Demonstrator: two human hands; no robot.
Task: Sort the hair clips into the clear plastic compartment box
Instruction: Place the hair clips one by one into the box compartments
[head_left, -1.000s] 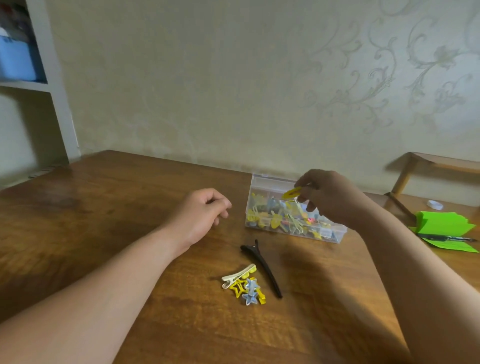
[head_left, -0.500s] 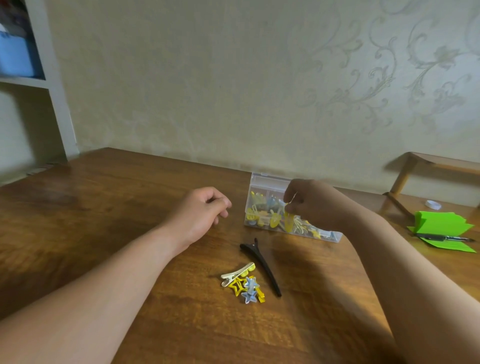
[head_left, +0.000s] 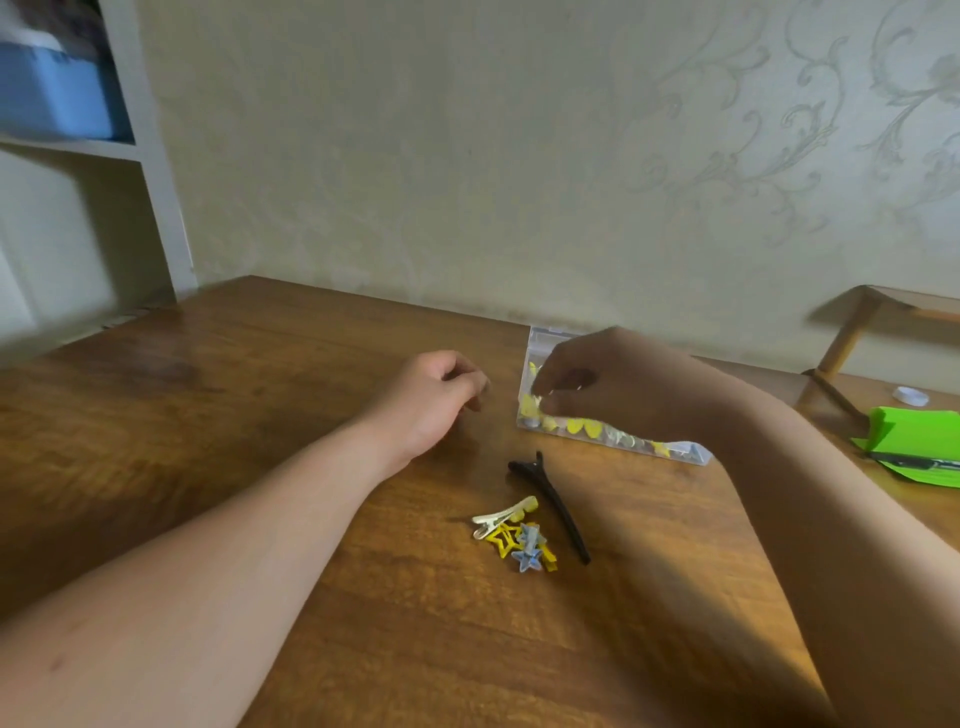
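Resting on its side on the wooden table (head_left: 208, 415), the left hand (head_left: 431, 400) is seen with its fingers loosely curled toward the palm and nothing held in them. The right hand (head_left: 613, 389) is held over the left end of the clear plastic compartment box (head_left: 680, 451), which stands near the table's far edge, close to the patterned wall. Its fingertips (head_left: 545, 401) are bunched close together and pointed down into the box. A pale glint is visible at them, but whether a clip is pinched there cannot be told. Yellow hair clips (head_left: 576, 427) are seen through the box's front wall, along with paler ones that are too blurred to name.

Four clips are left on the table nearer the person, apart from the box. A long black clip (head_left: 550, 504) is laid at a slant, and just beside it to the left a small pile is formed by a cream alligator clip (head_left: 501, 514), a yellow star clip (head_left: 503, 538) and a blue-grey star clip (head_left: 529, 553), all touching or overlapping.

At the right edge, folded green paper (head_left: 914, 431) is seen with a dark pen (head_left: 919, 462) laid across it, a small white cap (head_left: 910, 396) behind it and a wooden stand (head_left: 883, 301) beyond. At the upper left, a blue bin (head_left: 52, 88) is kept on a white shelf
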